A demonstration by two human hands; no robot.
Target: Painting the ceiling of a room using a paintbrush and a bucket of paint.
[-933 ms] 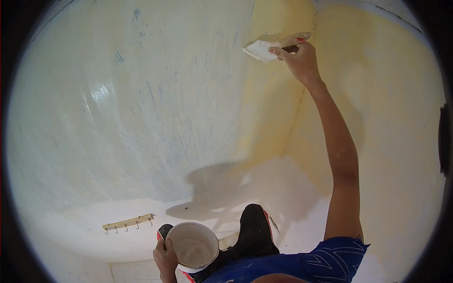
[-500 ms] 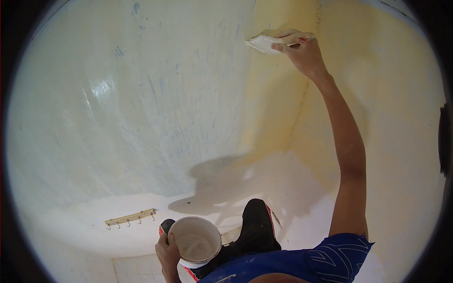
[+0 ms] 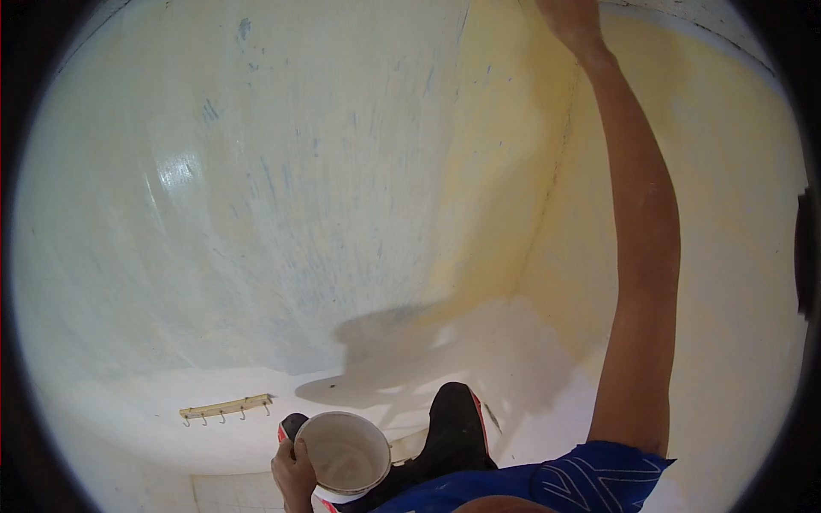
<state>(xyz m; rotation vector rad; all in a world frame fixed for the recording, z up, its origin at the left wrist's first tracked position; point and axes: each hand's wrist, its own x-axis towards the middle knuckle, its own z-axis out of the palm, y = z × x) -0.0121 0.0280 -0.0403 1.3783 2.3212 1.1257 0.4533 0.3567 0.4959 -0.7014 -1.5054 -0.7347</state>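
My left hand (image 3: 292, 470) grips a white bucket (image 3: 332, 489) by its near left side, thumb over the rim; a pale off-white material lies inside. My right hand (image 3: 575, 24) is raised to the top edge, by the yellowed wall near the corner. Its fingers are out of the picture, and so is whatever they hold. The wall (image 3: 282, 171) facing me is pale greenish with blue streaks and smears, turning yellow toward the corner and white along its lower band.
A wooden hook rail (image 3: 227, 407) is fixed low on the left of the wall. My dark shoe (image 3: 451, 415) with red trim stands below beside the bucket. Pale tiles (image 3: 235, 494) show at the bottom. A dark edge sits at the far right.
My right hand has moved upward out to the top edge, taking the white-smeared tool out of sight. My left hand and the bucket sit slightly lower and further left in the picture.
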